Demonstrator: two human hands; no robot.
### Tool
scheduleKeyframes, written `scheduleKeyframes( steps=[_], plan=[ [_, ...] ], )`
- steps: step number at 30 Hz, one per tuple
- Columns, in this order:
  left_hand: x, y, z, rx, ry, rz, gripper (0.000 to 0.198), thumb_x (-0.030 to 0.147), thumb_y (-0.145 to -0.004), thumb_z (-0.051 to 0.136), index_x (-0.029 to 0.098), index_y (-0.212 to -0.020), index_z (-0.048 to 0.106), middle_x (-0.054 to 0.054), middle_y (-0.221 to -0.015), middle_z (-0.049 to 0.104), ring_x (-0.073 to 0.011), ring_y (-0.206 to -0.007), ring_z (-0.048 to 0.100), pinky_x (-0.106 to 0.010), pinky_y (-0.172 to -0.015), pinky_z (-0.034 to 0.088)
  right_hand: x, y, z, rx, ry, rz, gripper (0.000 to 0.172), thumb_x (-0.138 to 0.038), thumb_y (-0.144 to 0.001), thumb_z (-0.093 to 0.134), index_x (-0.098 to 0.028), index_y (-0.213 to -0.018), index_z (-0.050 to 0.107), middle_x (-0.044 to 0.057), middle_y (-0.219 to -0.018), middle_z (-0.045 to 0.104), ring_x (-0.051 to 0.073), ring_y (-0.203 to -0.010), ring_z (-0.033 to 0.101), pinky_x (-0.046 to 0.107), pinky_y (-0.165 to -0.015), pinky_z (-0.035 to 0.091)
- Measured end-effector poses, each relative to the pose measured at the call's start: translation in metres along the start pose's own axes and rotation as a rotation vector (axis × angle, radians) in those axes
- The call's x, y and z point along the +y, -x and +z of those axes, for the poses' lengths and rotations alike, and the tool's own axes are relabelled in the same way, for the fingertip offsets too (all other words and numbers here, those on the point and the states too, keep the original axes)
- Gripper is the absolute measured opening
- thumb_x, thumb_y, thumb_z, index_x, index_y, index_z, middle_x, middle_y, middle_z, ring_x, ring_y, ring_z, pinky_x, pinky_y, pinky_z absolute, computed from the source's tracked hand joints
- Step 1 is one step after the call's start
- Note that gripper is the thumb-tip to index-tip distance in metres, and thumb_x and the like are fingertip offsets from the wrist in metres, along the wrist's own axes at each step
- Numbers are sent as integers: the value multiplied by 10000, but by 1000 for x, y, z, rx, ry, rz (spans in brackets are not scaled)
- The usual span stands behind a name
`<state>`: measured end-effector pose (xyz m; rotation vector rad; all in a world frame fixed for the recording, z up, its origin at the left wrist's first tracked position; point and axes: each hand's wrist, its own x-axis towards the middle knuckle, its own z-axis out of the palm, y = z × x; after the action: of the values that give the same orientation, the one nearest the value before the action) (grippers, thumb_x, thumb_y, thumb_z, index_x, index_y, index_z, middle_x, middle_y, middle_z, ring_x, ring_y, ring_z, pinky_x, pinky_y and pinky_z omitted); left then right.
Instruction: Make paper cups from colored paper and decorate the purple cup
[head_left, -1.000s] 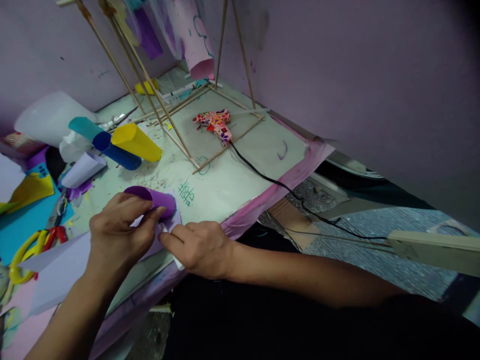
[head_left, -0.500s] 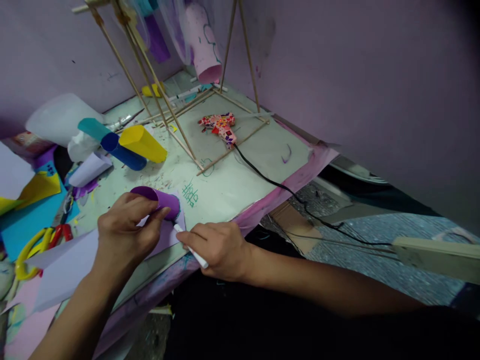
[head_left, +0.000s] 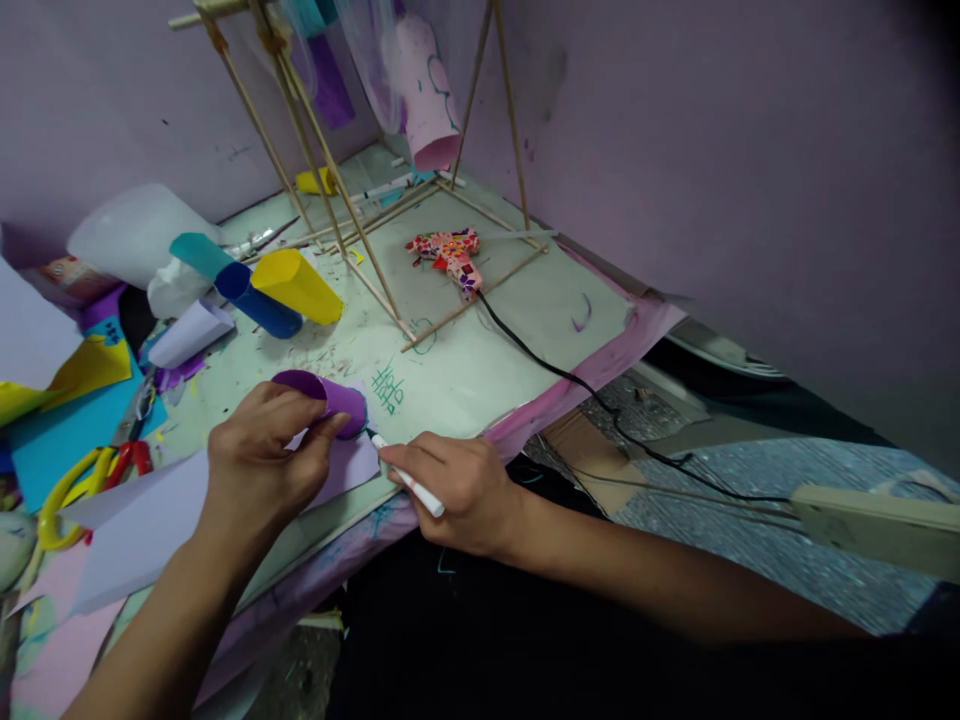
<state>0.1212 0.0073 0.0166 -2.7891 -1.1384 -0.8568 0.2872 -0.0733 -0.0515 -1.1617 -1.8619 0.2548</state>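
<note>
My left hand (head_left: 274, 450) pinches the rim of a purple paper tube (head_left: 343, 405), which lies on its side on a lilac paper sheet (head_left: 352, 468). In my right hand (head_left: 457, 490) is a white marker pen (head_left: 420, 492), held in a writing grip. Its dark tip is right by the tube's near end, at the lilac paper; whether it touches is too small to tell. The lilac sheet stretches out to the left beneath my left wrist. Part of the tube is hidden behind my left fingers.
Yellow (head_left: 300, 285) and blue paper tubes (head_left: 259, 302) lie farther back. A patterned glue gun (head_left: 448, 255) with a black cord rests within a wooden stick frame (head_left: 360, 230); a pink tube (head_left: 427, 95) hangs above. Scissors with yellow handles (head_left: 71, 495) lie left.
My right hand has shifted slightly right, and the marker's tip now shows by the tube's end. My left hand keeps its pinch on the tube. The whole view has shifted a little.
</note>
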Motion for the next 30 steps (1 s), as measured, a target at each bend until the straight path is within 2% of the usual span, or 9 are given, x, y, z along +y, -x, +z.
scheduleKeyframes(
  steps=[4, 8, 14, 22, 27, 30],
  plan=[
    [0, 1, 1, 19, 3, 9, 146, 155, -791, 632, 252, -692, 585, 22, -565, 587, -169, -619, 584, -303, -564, 476, 2, -1, 0, 52, -110, 43, 234, -158, -867, 497, -101, -1008, 675, 75, -777, 697, 149, -657, 648, 230, -578, 497],
    [-1, 1, 2, 17, -28, 14, 157, 173, -789, 627, 246, -660, 575, 26, -523, 557, -179, -608, 589, -298, -537, 468, 3, -2, -1, 125, -257, 62, 217, -143, -862, 530, -71, -1001, 680, 102, -817, 710, 149, -681, 654, 232, -613, 521],
    [-3, 1, 2, 12, -27, 21, 162, 175, -789, 622, 249, -654, 572, 29, -506, 536, -178, -604, 571, -290, -529, 452, 1, -4, 0, 58, -231, 75, 223, -167, -862, 529, -110, -995, 698, 82, -827, 723, 157, -687, 668, 237, -615, 531],
    [-4, 4, 2, -4, 21, -16, 175, 181, -790, 613, 241, -627, 596, 26, -532, 570, -181, -639, 588, -299, -571, 460, 2, -10, -2, 140, -333, 175, 218, -132, -844, 542, -128, -1000, 694, 89, -820, 711, 155, -689, 655, 256, -641, 536],
    [-6, 1, -6, -18, -3, -49, 172, 221, -795, 609, 224, -623, 619, 8, -562, 595, -191, -660, 606, -308, -566, 457, 0, -18, -10, 217, -519, 375, 151, -167, -818, 600, -145, -904, 722, 71, -801, 725, 161, -734, 670, 271, -686, 540],
    [-7, -3, -17, 40, 31, -149, 143, 246, -784, 626, 232, -643, 647, 17, -600, 631, -179, -651, 609, -312, -587, 468, 1, -21, -13, 199, -633, 550, 149, -204, -799, 615, -159, -892, 721, 60, -820, 733, 175, -754, 676, 268, -633, 539]
  ],
)
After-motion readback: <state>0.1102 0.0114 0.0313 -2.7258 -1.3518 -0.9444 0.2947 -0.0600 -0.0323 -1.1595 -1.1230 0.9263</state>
